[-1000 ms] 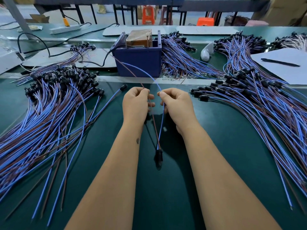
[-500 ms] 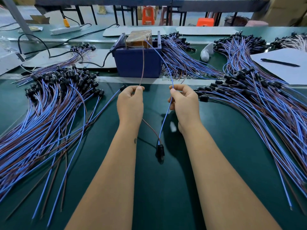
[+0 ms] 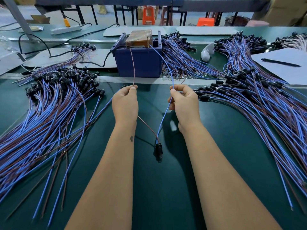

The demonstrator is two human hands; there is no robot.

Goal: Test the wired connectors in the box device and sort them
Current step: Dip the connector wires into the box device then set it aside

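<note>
Test step: one two-wire lead held up to the dark blue plastic box device (image 3: 139, 62), free ends at its top.

Left hand (image 3: 125, 103) pinches the thin brown wire (image 3: 133, 67) between thumb and forefinger; right hand (image 3: 184, 102) pinches the light blue wire (image 3: 163, 63) the same way. Both hands sit in front of the box, left one nearer its left edge, right one off its right corner. Wires run up and away from the hands to the box top, long axes roughly front-to-back, blue one slanting leftward; contact at the tips too small to confirm. Small black cylindrical connector (image 3: 158, 148) hangs below, between the forearms, on the near side from the box. Judgement: sorting comes next; blue-and-brown lead piles lie left (image 3: 49, 113) and right (image 3: 259, 103) of the box, each hand nearer its own side.
</note>
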